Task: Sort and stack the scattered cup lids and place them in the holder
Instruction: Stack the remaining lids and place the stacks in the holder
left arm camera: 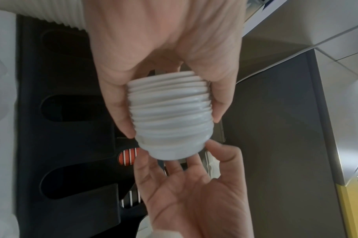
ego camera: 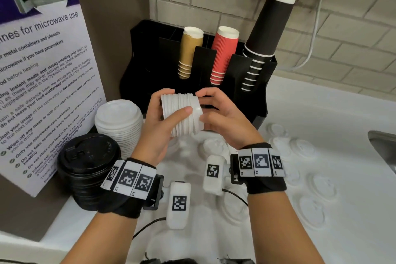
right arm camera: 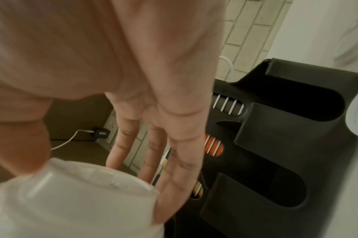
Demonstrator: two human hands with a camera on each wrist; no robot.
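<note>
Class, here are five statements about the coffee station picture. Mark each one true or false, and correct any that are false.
1. The left hand grips a stack of small white lids. True.
2. The red cups sit in the holder between the gold cups and the black cups. True.
3. The stack of black lids is held in the right hand. False: it stands on the counter, and the right hand touches the white stack's end.
4. All the white lids are stacked. False: loose white lids lie on the counter.
5. A taller stack of larger white lids stands behind the black lids. True.
</note>
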